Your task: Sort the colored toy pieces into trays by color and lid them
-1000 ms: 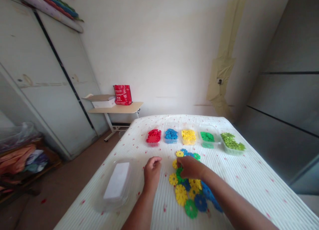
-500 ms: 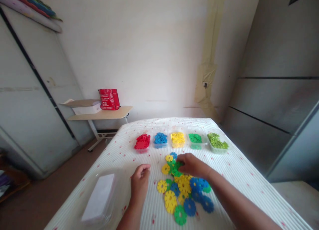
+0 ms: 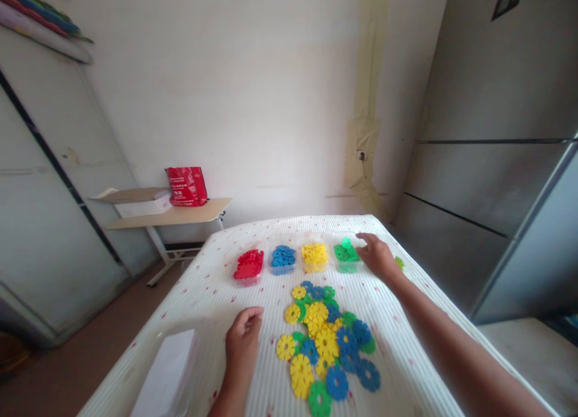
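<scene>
A knock to the overlapping pile of flower-shaped discs (image 3: 325, 338) could be caused by the left hand (image 3: 244, 332) if it is swung rightward. Farther right, a bright green disc (image 3: 345, 243) could be tipped over the rim of the clear tub (image 3: 347, 269) by a brush of the nearby fingers, or be left badly seated because it stands tilted. Light-green pieces (image 3: 399, 262), partly hidden behind the right hand (image 3: 378, 254), could be jostled by its wrist.

The left hand is held loosely curled and parted, with nothing seen in it, just left of the pile. The bright disc is located just left of the right hand's fingertips, at the tub's green heap; whether contact is made with that heap cannot be told. The right hand's fingers are spread, and no disc is seen between them.
</scene>
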`<state>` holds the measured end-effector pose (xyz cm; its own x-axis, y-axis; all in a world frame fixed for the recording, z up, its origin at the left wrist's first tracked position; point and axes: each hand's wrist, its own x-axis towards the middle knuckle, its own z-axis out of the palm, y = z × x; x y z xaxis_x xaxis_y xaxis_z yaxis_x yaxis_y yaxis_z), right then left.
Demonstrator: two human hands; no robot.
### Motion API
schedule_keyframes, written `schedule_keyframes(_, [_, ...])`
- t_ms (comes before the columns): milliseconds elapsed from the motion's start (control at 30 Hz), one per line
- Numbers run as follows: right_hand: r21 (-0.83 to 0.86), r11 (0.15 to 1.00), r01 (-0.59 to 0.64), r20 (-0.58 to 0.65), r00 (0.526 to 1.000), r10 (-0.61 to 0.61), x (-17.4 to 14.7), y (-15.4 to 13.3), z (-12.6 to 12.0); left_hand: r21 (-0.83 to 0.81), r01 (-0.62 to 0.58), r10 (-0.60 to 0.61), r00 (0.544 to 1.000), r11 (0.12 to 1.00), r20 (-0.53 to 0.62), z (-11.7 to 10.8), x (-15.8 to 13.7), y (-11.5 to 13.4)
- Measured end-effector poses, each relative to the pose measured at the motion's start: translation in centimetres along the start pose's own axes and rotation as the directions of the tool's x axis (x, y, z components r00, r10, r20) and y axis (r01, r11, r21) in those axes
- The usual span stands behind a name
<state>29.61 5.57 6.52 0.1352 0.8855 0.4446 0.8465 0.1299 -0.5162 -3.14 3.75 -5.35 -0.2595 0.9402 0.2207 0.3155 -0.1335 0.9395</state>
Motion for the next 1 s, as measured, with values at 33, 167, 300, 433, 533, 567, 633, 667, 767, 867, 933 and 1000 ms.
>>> schedule_keyframes(33, [0.002,0.999,0.043,0.001,0.999,-0.043,-0.8,0.2,0.3,0.002,-0.002,0.002,1.000,1.000,-0.001,0.0,0.0,0.0])
schedule_keyframes(167, [0.025,0.958,0.285,0.068,0.956,-0.286,-4.6,1.7,1.6,0.043,-0.045,0.044,0.999,0.998,0.018,0.2,-0.2,0.4])
schedule_keyframes(300, [0.016,0.948,0.317,0.136,0.939,-0.316,-7.3,3.9,2.8,0.130,-0.193,0.183,0.979,0.972,0.087,0.6,-1.1,1.4])
schedule_keyframes(433, [0.012,0.967,0.256,0.170,0.952,-0.254,-8.0,5.3,4.2,0.217,-0.336,0.290,0.932,0.916,0.217,1.3,-2.3,2.2])
schedule_keyframes(533, [0.010,0.974,0.228,0.209,0.952,-0.225,-8.0,5.4,4.8,0.275,-0.406,0.328,0.900,0.872,0.288,1.9,-2.8,2.4])
schedule_keyframes(567, [0.007,0.975,0.222,0.227,0.949,-0.218,-8.0,5.3,4.8,0.293,-0.421,0.331,0.891,0.858,0.310,2.1,-2.8,2.4])
schedule_keyframes(633, [0.003,0.978,0.207,0.257,0.945,-0.201,-8.0,5.2,4.8,0.328,-0.440,0.321,0.877,0.836,0.358,2.5,-2.7,2.3])
schedule_keyframes(667, [0.002,0.980,0.197,0.267,0.945,-0.191,-7.9,5.1,4.7,0.344,-0.449,0.313,0.869,0.825,0.383,2.7,-2.6,2.3])
schedule_keyframes(767, [0.010,0.984,0.176,0.284,0.943,-0.171,-7.9,5.0,4.6,0.391,-0.484,0.290,0.840,0.782,0.459,3.1,-2.4,2.5])
schedule_keyframes(867, [0.027,0.985,0.168,0.286,0.943,-0.169,-7.8,5.2,4.7,0.416,-0.514,0.283,0.818,0.750,0.501,3.4,-2.2,2.8])
schedule_keyframes(933, [0.035,0.985,0.167,0.284,0.944,-0.170,-7.7,5.3,4.7,0.412,-0.505,0.287,0.826,0.758,0.486,3.5,-2.1,2.9])
schedule_keyframes(1000, [0.037,0.985,0.167,0.286,0.943,-0.170,-7.6,5.4,4.8,0.394,-0.475,0.290,0.848,0.787,0.443,3.6,-2.1,2.9])
